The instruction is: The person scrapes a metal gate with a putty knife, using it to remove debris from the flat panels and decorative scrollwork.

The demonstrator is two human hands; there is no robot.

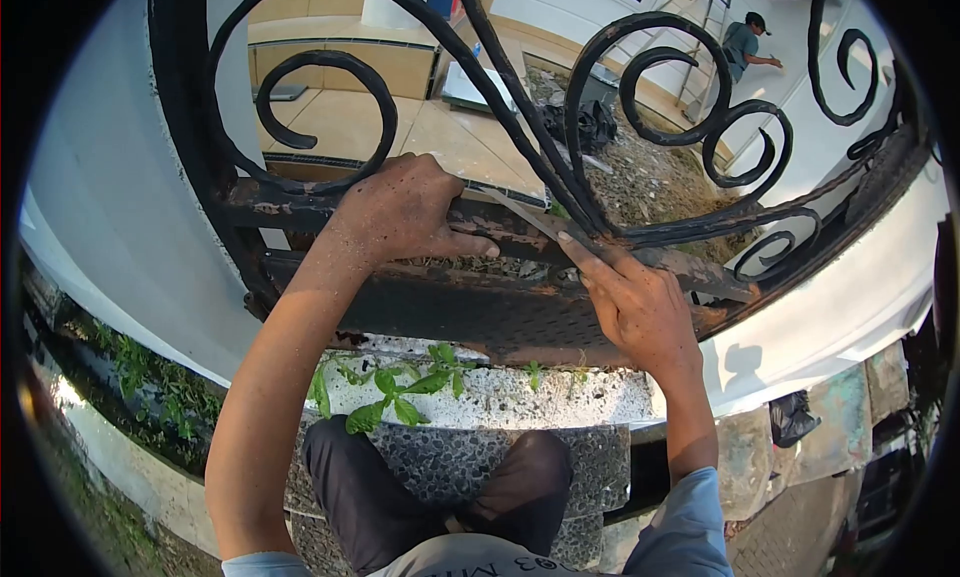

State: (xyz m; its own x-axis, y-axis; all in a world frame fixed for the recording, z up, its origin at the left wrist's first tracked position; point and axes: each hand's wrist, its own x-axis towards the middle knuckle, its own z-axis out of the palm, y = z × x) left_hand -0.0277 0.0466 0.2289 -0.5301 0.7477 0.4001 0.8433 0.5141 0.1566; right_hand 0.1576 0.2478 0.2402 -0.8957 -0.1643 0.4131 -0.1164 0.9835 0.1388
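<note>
Gate [455,317] — black, patchily brown.

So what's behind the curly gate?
Behind the gate are a tiled floor, a black bundle and, further back, a person by a white wall. Its bars and the left hand hide bits, so I can't tell what's there.

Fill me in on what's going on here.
Someone at black scrolled metalwork has a thin, flat blade in the right hand, its index finger stretched along it, held at a lower rail. The left hand is curled over that same rail; the fingers behind it are hidden. The rail is patchy, black with brown showing through. Beyond it, another person stands by a white wall, an arm held out.
</note>
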